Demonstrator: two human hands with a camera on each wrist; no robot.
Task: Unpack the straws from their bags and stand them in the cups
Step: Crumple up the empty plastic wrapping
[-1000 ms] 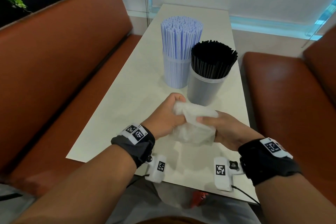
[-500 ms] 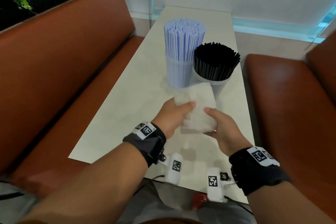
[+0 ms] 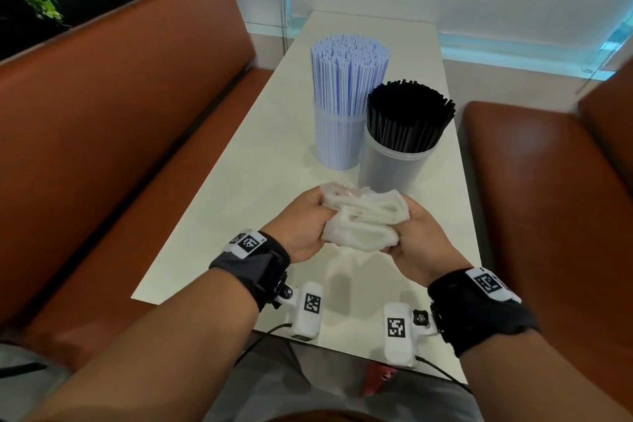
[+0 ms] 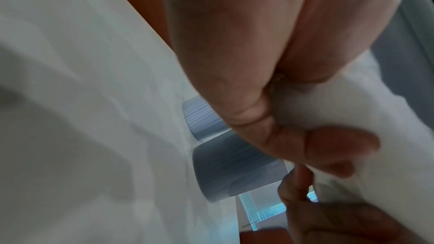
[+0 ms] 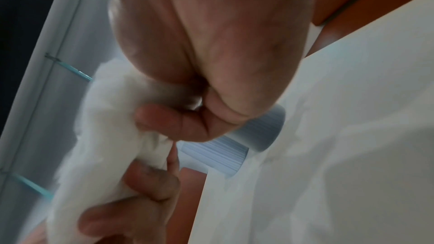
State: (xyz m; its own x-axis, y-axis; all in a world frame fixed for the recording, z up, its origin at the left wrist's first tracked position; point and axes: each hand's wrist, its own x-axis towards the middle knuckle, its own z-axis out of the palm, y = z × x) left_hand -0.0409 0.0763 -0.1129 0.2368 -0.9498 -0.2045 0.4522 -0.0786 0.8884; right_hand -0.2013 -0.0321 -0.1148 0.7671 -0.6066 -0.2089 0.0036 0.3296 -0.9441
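Both my hands grip the crumpled empty bag [image 3: 363, 223], left hand [image 3: 301, 226] and right hand [image 3: 418, 236] at either end, its length running crosswise. Filled cups [image 3: 394, 164] stand just beyond, right hand nearer.

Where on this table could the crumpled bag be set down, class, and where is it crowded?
Free: the bare table left of the blue-straw cup, and the far end behind it. Also the near strip under the hands. Crowded: mid-right, where the black-straw cup stands against the blue one. The left hand and right hand grip the bag just before them.
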